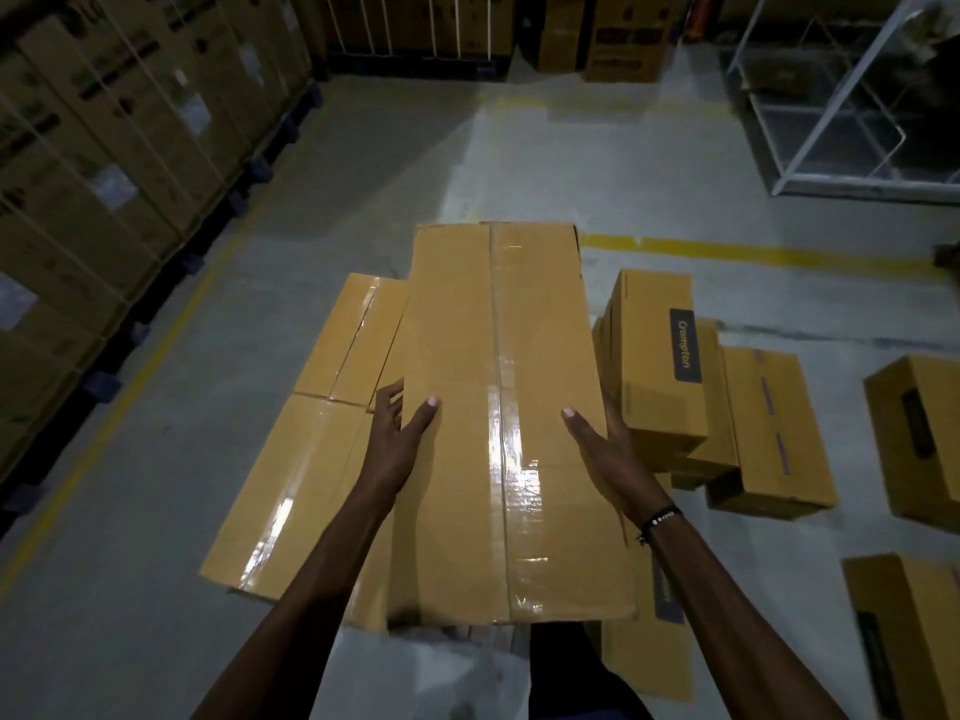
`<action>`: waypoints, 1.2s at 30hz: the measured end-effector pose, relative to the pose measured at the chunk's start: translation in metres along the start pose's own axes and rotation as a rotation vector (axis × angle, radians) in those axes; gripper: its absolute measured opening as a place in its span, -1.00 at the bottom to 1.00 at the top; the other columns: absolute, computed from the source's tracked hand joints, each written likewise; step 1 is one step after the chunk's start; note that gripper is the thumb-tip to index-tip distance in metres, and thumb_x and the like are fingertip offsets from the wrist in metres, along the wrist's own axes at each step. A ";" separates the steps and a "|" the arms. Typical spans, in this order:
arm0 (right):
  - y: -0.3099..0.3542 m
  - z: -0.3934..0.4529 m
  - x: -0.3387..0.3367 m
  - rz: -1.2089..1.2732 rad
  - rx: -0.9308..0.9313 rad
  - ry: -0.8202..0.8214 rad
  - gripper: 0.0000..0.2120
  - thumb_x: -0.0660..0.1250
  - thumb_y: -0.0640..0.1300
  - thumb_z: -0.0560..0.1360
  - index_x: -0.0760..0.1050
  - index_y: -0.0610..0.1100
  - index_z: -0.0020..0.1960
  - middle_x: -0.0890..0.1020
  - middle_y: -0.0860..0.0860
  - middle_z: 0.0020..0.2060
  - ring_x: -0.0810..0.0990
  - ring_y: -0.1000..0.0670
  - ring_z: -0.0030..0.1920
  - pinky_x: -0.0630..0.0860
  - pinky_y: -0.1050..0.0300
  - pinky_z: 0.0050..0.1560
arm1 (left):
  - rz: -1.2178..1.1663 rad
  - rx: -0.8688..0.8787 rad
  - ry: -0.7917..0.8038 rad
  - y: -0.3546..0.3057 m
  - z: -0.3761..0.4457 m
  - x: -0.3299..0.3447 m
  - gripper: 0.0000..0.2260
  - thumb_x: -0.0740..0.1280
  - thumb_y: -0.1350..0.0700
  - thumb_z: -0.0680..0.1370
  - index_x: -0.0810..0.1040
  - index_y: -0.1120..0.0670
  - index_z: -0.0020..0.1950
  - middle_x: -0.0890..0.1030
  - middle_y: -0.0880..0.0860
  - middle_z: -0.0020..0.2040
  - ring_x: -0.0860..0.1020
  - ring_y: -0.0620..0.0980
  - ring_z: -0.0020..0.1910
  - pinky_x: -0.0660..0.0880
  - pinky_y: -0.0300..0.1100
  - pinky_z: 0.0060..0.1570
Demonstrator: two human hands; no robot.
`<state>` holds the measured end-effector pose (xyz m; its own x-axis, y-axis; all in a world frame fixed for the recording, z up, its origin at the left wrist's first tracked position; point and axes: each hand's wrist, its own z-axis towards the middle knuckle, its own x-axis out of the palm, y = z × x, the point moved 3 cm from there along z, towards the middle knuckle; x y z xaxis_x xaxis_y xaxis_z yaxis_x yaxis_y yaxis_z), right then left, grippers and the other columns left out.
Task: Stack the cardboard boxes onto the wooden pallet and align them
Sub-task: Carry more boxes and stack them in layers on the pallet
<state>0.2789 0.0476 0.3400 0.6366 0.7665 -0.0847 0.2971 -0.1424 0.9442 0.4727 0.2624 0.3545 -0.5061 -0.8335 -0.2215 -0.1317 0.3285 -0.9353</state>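
Holding the long box [498, 407] by its two long sides, the left hand [400, 433] and right hand [602, 444] each lay a thumb on the taped top while the fingers wrap over the edge. Grip is by side pressure only; the glossy tape could let a thumb slip. Beyond the left fingers lie the flat boxes [317, 423], where the carried box may land skewed. Just past the right fingers the upright box [657, 366] could be knocked. No pallet shows.

long box [498, 418] btwn flat boxes [306, 439] left, stacked boxes [660, 366] right
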 end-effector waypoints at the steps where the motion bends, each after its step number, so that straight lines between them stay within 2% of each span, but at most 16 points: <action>1: 0.000 0.018 -0.005 0.009 0.013 -0.004 -0.43 0.33 0.07 0.68 0.19 0.21 0.62 0.40 0.49 0.28 0.41 0.52 0.22 0.36 0.47 0.17 | 0.008 -0.007 0.004 -0.003 0.019 0.010 -0.44 0.39 -0.12 0.63 0.27 -0.08 0.57 0.26 0.04 0.63 0.24 0.01 0.59 0.28 -0.10 0.37; 3: 0.002 0.056 -0.017 0.017 0.034 -0.034 -0.38 0.33 0.07 0.68 0.15 0.18 0.65 0.36 0.46 0.31 0.39 0.35 0.33 0.32 0.29 0.31 | 0.026 -0.021 0.012 -0.007 0.057 0.032 -0.43 0.39 -0.12 0.63 0.27 -0.08 0.58 0.27 0.04 0.63 0.24 0.02 0.59 0.28 -0.10 0.37; 5: 0.003 0.094 -0.030 0.024 0.053 -0.062 -0.38 0.35 0.08 0.67 0.19 0.14 0.66 0.37 0.32 0.43 0.35 0.19 0.45 0.30 0.17 0.38 | 0.044 -0.037 0.019 -0.011 0.094 0.054 -0.42 0.39 -0.13 0.62 0.26 -0.08 0.59 0.27 0.02 0.63 0.25 0.01 0.58 0.28 -0.11 0.35; 7: 0.001 0.130 -0.042 0.022 0.089 -0.080 -0.34 0.39 0.20 0.61 0.24 0.16 0.64 0.39 0.21 0.52 0.37 0.11 0.50 0.33 0.06 0.49 | 0.061 -0.055 0.049 -0.014 0.128 0.077 -0.40 0.39 -0.16 0.62 0.25 -0.09 0.59 0.26 0.00 0.63 0.25 -0.04 0.56 0.26 -0.12 0.35; 9: -0.006 0.160 -0.056 -0.005 0.107 -0.085 -0.26 0.42 0.34 0.53 0.26 0.22 0.62 0.46 0.17 0.52 0.43 0.07 0.50 0.36 -0.12 0.54 | 0.078 -0.069 0.084 -0.014 0.157 0.095 -0.40 0.38 -0.17 0.62 0.24 -0.09 0.60 0.26 -0.02 0.63 0.25 -0.09 0.52 0.24 -0.13 0.36; 10: -0.010 0.179 -0.063 -0.016 0.124 -0.090 -0.28 0.41 0.34 0.52 0.27 0.23 0.61 0.49 0.18 0.50 0.45 0.07 0.49 0.37 -0.14 0.54 | 0.083 -0.077 0.100 -0.013 0.176 0.107 -0.40 0.38 -0.16 0.62 0.24 -0.08 0.59 0.27 -0.03 0.62 0.25 -0.11 0.51 0.23 -0.14 0.36; 14: -0.032 0.245 -0.077 -0.043 0.152 -0.114 -0.58 0.38 0.19 0.61 0.36 0.37 0.43 0.53 0.38 0.33 0.49 0.19 0.41 0.34 0.07 0.50 | 0.079 -0.105 0.143 -0.001 0.241 0.145 -0.46 0.39 -0.07 0.64 0.27 -0.05 0.56 0.36 -0.13 0.43 0.29 -0.12 0.45 0.24 -0.19 0.34; 16: -0.051 0.274 -0.078 -0.035 0.180 -0.129 -0.55 0.37 0.18 0.62 0.30 0.35 0.44 0.48 0.45 0.27 0.47 0.17 0.41 0.33 0.12 0.47 | 0.091 -0.134 0.166 0.011 0.270 0.160 -0.48 0.38 -0.03 0.66 0.27 -0.02 0.56 0.35 -0.17 0.35 0.30 -0.17 0.37 0.29 -0.26 0.29; 19: -0.084 0.310 -0.072 -0.019 0.185 -0.150 -0.53 0.36 0.12 0.65 0.25 0.31 0.47 0.44 0.47 0.23 0.47 0.35 0.28 0.31 0.19 0.42 | 0.112 -0.150 0.201 0.042 0.310 0.173 -0.54 0.38 0.04 0.66 0.29 0.01 0.51 0.42 -0.28 0.23 0.42 -0.37 0.16 0.33 -0.63 -0.02; 20: -0.096 0.320 -0.070 -0.013 0.193 -0.156 -0.53 0.35 0.10 0.65 0.25 0.30 0.48 0.44 0.47 0.24 0.45 0.39 0.26 0.30 0.22 0.40 | 0.116 -0.157 0.215 0.055 0.323 0.176 -0.56 0.38 0.06 0.66 0.30 0.02 0.49 0.42 -0.29 0.22 0.41 -0.41 0.15 0.32 -0.68 -0.09; 23: -0.140 0.349 -0.065 -0.027 0.218 -0.172 -0.46 0.37 0.15 0.63 0.30 0.24 0.56 0.49 0.40 0.34 0.45 0.33 0.35 0.33 0.18 0.41 | 0.134 -0.167 0.255 0.097 0.358 0.188 -0.52 0.38 0.07 0.66 0.29 0.06 0.53 0.42 -0.21 0.28 0.39 -0.27 0.23 0.30 -0.71 -0.11; 25: -0.169 0.366 -0.059 -0.046 0.226 -0.190 -0.38 0.38 0.20 0.61 0.28 0.19 0.62 0.47 0.31 0.45 0.43 0.21 0.45 0.32 0.11 0.47 | 0.149 -0.176 0.274 0.124 0.379 0.196 -0.49 0.37 0.08 0.66 0.26 0.08 0.56 0.38 -0.19 0.27 0.37 -0.27 0.20 0.33 -0.69 -0.13; 29: -0.231 0.402 -0.047 -0.037 0.257 -0.200 -0.34 0.37 0.24 0.57 0.27 0.19 0.62 0.51 0.22 0.44 0.45 0.08 0.47 0.39 -0.01 0.46 | 0.201 -0.183 0.318 0.191 0.420 0.208 -0.53 0.37 0.07 0.67 0.28 0.06 0.53 0.42 -0.28 0.18 0.43 -0.38 0.11 0.38 -0.64 -0.11; 31: -0.263 0.419 -0.039 -0.052 0.255 -0.204 -0.28 0.37 0.32 0.54 0.25 0.21 0.63 0.47 0.18 0.50 0.43 0.04 0.51 0.37 -0.12 0.52 | 0.234 -0.168 0.333 0.223 0.442 0.210 -0.52 0.39 0.02 0.65 0.31 0.06 0.51 0.48 -0.22 0.23 0.50 -0.25 0.20 0.45 -0.50 0.06; 33: -0.296 0.437 -0.031 -0.037 0.268 -0.210 -0.26 0.38 0.34 0.53 0.25 0.18 0.63 0.43 0.20 0.52 0.38 0.04 0.53 0.32 -0.08 0.53 | 0.283 -0.136 0.331 0.254 0.464 0.214 -0.50 0.41 -0.02 0.64 0.33 0.04 0.52 0.46 -0.17 0.29 0.46 -0.15 0.24 0.44 -0.38 0.12; 36: -0.340 0.467 -0.016 -0.007 0.258 -0.231 -0.39 0.38 0.17 0.61 0.30 0.14 0.61 0.48 0.27 0.42 0.43 0.10 0.47 0.33 0.01 0.48 | 0.399 -0.056 0.300 0.300 0.499 0.220 -0.45 0.43 -0.08 0.62 0.35 0.07 0.52 0.37 -0.11 0.33 0.36 -0.09 0.31 0.41 -0.10 0.28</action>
<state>0.5000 -0.2091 -0.1287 0.7692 0.6104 -0.1889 0.4535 -0.3133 0.8343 0.7469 -0.0438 -0.1121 -0.7481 -0.4763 -0.4620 0.0806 0.6258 -0.7758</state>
